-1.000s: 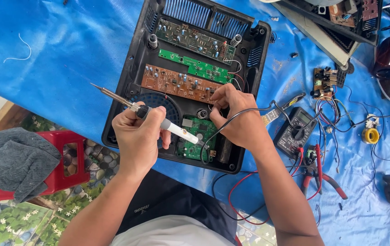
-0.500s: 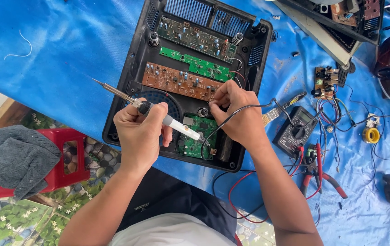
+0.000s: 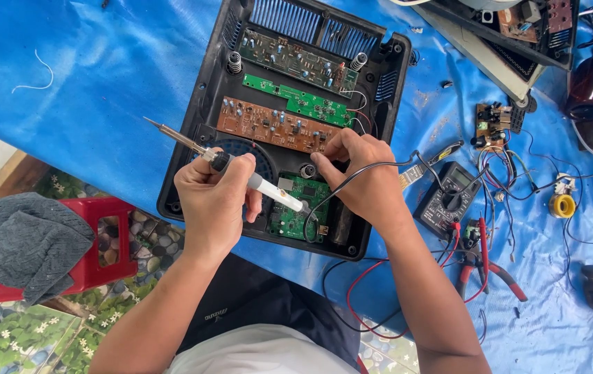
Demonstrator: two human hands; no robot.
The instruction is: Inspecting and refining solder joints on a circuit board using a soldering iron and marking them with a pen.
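Matt black plastic casing [image 3: 192,145] – glossy blue plastic sheet [image 3: 102,76], grey knitted cloth [image 3: 26,242].

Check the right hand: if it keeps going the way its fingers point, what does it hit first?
The right hand points up and left; its fingertips are already at the edge of the brown circuit board, likely the first contact. Depth is unclear from above.

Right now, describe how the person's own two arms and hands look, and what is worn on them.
Both forearms are bare up to the edge of the picture, with no sleeves showing. The left hand and right hand wear no gloves. No watch, ring or wristband shows on either. Nothing is marked on them.
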